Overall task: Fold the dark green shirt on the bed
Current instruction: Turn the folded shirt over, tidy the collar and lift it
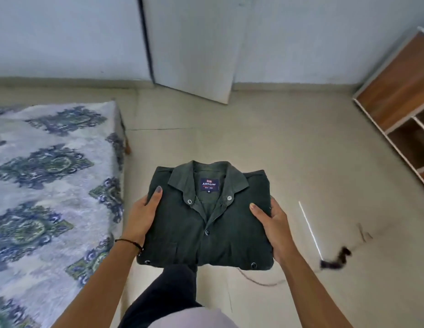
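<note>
The dark green shirt (206, 223) is folded into a neat rectangle, collar up, with a blue label showing inside the neck. I hold it in the air over the floor, right of the bed. My left hand (142, 216) grips its left edge, thumb on top. My right hand (272, 223) grips its right edge the same way. The bed (47, 185), with a white and blue patterned cover, lies at the left, apart from the shirt.
A beige tiled floor (289, 150) spreads ahead. A white door (194, 43) stands ajar at the back wall. A wooden shelf unit (400, 98) stands at the right. A small dark object (336, 259) lies on the floor at the right. My dark trouser leg (168, 294) shows below the shirt.
</note>
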